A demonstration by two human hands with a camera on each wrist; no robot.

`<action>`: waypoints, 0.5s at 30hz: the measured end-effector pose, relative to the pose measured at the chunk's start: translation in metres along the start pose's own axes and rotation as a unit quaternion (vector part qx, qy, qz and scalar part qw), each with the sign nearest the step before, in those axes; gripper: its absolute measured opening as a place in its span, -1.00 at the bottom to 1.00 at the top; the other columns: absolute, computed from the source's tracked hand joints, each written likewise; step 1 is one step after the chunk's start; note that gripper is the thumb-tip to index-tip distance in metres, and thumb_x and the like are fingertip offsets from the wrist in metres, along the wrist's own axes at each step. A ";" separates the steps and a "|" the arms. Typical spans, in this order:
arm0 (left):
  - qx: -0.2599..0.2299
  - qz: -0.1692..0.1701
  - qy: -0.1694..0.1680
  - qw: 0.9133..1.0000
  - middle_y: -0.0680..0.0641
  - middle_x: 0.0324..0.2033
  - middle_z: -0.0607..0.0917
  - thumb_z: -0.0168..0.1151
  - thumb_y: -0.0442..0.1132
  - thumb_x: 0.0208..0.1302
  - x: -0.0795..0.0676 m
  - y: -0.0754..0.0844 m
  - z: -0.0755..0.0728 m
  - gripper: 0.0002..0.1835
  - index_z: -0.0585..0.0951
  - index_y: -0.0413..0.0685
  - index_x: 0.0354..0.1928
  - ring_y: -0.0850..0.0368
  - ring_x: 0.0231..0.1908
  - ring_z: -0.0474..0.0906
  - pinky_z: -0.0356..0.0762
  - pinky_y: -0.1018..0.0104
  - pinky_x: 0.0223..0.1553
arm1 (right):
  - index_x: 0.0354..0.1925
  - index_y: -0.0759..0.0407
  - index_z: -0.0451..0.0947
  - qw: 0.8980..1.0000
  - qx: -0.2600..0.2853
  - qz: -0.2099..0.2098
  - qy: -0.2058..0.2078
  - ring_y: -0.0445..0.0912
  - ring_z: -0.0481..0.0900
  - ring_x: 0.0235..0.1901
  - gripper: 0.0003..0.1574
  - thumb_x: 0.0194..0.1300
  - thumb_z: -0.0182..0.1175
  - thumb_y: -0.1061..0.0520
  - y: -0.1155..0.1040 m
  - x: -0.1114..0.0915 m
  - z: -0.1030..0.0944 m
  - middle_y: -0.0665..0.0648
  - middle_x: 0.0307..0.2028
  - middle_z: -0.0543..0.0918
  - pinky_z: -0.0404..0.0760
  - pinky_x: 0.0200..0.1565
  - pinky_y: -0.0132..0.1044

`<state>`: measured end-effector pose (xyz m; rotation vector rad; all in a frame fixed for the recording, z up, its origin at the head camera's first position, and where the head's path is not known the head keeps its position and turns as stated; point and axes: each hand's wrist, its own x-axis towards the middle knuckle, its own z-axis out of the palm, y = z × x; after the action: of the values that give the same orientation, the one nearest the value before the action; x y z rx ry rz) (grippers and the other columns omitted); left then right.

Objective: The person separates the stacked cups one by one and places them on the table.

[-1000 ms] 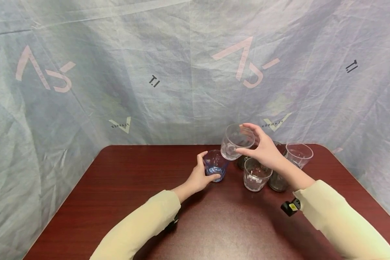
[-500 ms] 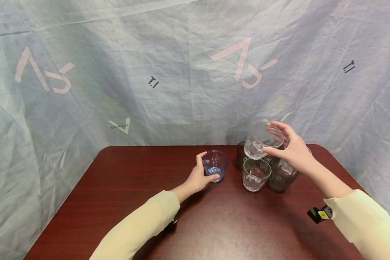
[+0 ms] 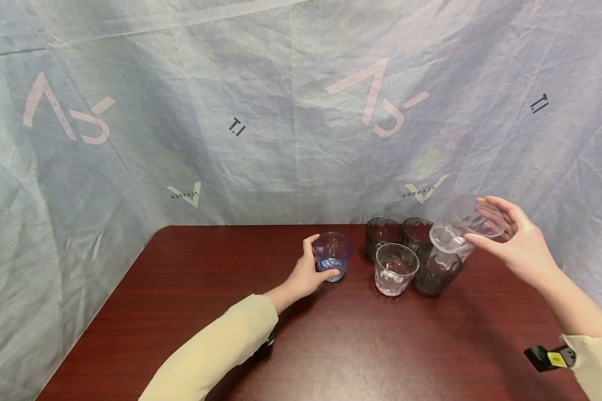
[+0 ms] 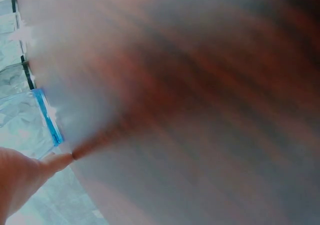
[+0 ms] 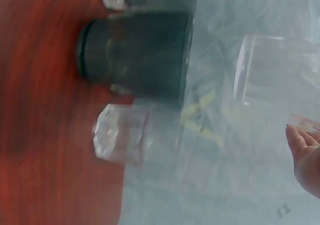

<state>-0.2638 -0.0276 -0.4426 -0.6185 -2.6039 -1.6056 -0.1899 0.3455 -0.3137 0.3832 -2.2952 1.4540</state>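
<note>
My left hand (image 3: 303, 278) grips a blue-tinted glass (image 3: 332, 259) that stands on the table; in the left wrist view only its blue rim edge (image 4: 47, 117) and the thumb (image 4: 30, 172) show plainly. Raised above the table at the right, my right hand (image 3: 524, 245) holds a clear glass (image 3: 448, 231), tilted, by its side. Below and behind that glass stands another clear glass (image 5: 120, 135), mostly hidden in the head view. Close by on the left are a smoky dark glass (image 3: 433, 273) and a clear glass (image 3: 395, 270).
Two more dark glasses stand at the back, one on the left (image 3: 381, 239) and one on the right (image 3: 416, 234). The reddish-brown table (image 3: 361, 345) ends at a grey printed cloth (image 3: 281, 167) hanging behind and at both sides.
My right hand has carried the clear glass to the right, from beside the blue glass to past the dark glasses. The left hand and blue glass have stayed in place.
</note>
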 end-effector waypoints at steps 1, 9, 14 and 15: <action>0.001 -0.002 0.000 1.000 -0.31 0.16 0.47 0.48 -0.25 0.11 0.000 0.000 0.000 0.01 -0.05 -0.06 0.41 -0.14 0.15 0.46 0.38 0.01 0.13 | 0.32 -0.06 0.24 1.000 -0.003 0.006 0.006 -0.49 0.45 0.05 -0.06 0.11 0.29 0.53 0.002 -0.003 -0.004 -0.25 0.16 0.47 0.42 -0.10 -0.65; -0.001 -0.007 0.002 1.000 -0.33 0.16 0.46 0.48 -0.24 0.11 0.000 0.000 0.000 0.01 -0.04 -0.02 0.41 -0.16 0.15 0.46 0.38 0.00 0.13 | 0.41 -0.16 0.11 0.993 -0.078 0.071 0.043 -0.62 0.33 -0.05 -0.03 0.21 0.33 0.34 0.022 -0.026 -0.036 -0.34 0.16 0.35 0.32 -0.15 -0.73; -0.004 -0.008 0.003 1.000 -0.31 0.17 0.45 0.48 -0.23 0.12 0.001 -0.001 0.001 0.00 -0.04 0.03 0.41 -0.14 0.16 0.45 0.38 0.00 0.13 | 0.43 -0.16 0.08 0.990 -0.098 0.090 0.042 -0.63 0.32 -0.10 -0.02 0.23 0.33 0.30 0.038 -0.039 -0.049 -0.36 0.15 0.33 0.34 -0.19 -0.75; -0.006 -0.008 0.003 1.000 -0.31 0.17 0.45 0.48 -0.23 0.12 0.001 -0.001 0.001 0.00 -0.04 0.04 0.41 -0.14 0.15 0.46 0.38 0.00 0.13 | 0.43 -0.17 0.08 0.990 -0.101 0.094 0.039 -0.63 0.32 -0.11 -0.03 0.23 0.33 0.29 0.041 -0.041 -0.051 -0.37 0.15 0.33 0.35 -0.21 -0.75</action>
<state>-0.2648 -0.0271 -0.4438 -0.5942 -2.6043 -1.6251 -0.1623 0.4098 -0.3459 0.0503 -2.4391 1.2790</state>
